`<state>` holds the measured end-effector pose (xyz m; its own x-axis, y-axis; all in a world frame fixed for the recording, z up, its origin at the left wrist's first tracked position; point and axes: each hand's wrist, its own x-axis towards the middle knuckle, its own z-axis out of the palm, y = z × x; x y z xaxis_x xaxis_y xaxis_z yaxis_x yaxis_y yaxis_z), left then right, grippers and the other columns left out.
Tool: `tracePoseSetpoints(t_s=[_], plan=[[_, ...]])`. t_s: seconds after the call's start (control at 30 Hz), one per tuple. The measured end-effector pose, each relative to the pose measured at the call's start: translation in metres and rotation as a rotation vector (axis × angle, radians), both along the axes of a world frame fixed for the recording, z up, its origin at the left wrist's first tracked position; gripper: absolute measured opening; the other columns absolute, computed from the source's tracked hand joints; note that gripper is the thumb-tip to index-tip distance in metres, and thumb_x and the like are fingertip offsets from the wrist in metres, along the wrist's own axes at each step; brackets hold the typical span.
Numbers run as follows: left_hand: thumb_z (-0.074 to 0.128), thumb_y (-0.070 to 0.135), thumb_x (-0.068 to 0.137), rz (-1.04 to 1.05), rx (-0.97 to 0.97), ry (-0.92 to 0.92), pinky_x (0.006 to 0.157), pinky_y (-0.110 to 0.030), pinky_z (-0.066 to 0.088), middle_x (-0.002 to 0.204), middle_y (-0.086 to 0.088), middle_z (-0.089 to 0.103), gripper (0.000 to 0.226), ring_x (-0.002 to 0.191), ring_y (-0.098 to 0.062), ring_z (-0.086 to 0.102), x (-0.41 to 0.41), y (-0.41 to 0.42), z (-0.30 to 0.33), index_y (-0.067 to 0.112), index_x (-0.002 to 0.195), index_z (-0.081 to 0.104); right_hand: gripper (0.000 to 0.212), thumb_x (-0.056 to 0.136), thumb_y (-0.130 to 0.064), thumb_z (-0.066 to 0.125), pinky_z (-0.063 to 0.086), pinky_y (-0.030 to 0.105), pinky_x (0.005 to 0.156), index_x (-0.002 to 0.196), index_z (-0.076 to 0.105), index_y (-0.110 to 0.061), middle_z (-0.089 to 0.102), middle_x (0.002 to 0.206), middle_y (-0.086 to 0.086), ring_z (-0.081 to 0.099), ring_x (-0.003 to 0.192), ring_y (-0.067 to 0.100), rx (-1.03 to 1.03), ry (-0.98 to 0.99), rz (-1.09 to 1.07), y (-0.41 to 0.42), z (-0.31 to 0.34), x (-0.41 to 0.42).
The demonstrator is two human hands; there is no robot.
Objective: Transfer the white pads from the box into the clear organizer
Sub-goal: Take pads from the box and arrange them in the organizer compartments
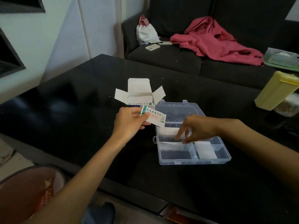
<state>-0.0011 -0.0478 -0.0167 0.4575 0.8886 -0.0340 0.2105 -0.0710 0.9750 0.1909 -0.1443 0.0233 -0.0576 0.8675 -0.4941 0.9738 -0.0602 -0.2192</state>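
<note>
White pads (205,151) lie in the clear organizer (193,160); left hand (129,123) pinches a packet (155,116); right hand (196,128) hovers, fingers loosely spread.

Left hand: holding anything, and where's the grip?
Left hand pinches a printed white sachet by its left end, thumb on top.

Two bare forearms, no sleeves, left hand (129,122), right hand (194,128)

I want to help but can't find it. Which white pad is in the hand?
On the black table, beside the open white box, the left hand pinches a white packet. Only this one has printed writing and green edges; pads in the clear organizer are plain.
</note>
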Motion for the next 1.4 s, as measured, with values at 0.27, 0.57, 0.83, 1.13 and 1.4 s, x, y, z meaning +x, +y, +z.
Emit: tracePoseSetpoints(t_s=[0.27,0.57,0.83,1.13,1.4], plan=[[0.065,0.019,0.087,-0.026,-0.014,0.01,0.066,-0.023,0.058,0.104,-0.003,0.071,0.024,0.075,-0.007,0.071,0.0,-0.001,0.0,0.014,0.111,0.066,0.041,0.091,0.011,0.038,0.046,0.025,0.093,0.117,0.063,-0.007,0.059,0.126,0.008,0.059,0.108,0.015,-0.078,0.127,-0.086,-0.002,0.001,-0.012],[0.064,0.016,0.088,-0.046,-0.003,0.001,0.066,-0.023,0.058,0.106,-0.005,0.071,0.026,0.078,-0.009,0.071,0.0,-0.004,0.002,0.011,0.114,0.065,0.042,0.09,0.009,0.037,0.037,0.021,0.088,0.121,0.061,-0.008,0.057,0.127,0.01,0.049,0.099,0.013,-0.069,0.066,-0.18,-0.006,-0.006,-0.017],[0.064,0.014,0.088,-0.079,-0.118,-0.025,0.066,-0.022,0.058,0.097,0.0,0.071,0.022,0.076,-0.007,0.071,0.0,-0.008,0.003,0.014,0.11,0.065,0.036,0.094,0.001,0.039,0.046,0.024,0.088,0.122,0.059,-0.007,0.058,0.126,0.009,0.058,0.108,0.022,-0.063,0.138,-0.218,-0.006,-0.009,-0.018],[0.068,0.015,0.084,-0.165,-0.378,-0.132,0.062,-0.017,0.056,0.087,0.002,0.073,0.017,0.078,-0.008,0.071,0.014,-0.024,0.001,0.016,0.102,0.067,0.025,0.087,-0.036,0.059,0.053,0.019,0.064,0.101,0.064,-0.015,0.065,0.095,0.0,0.065,0.083,0.014,0.345,0.768,-0.845,-0.016,-0.015,-0.02],[0.055,0.006,0.092,-0.185,-0.57,-0.212,0.068,-0.027,0.059,0.1,-0.003,0.071,0.022,0.086,-0.013,0.071,0.012,-0.017,0.005,0.021,0.103,0.066,0.019,0.087,-0.023,0.057,0.05,0.016,0.057,0.104,0.066,-0.019,0.066,0.088,-0.003,0.063,0.071,0.008,0.739,0.868,-0.87,-0.034,-0.02,-0.006]])
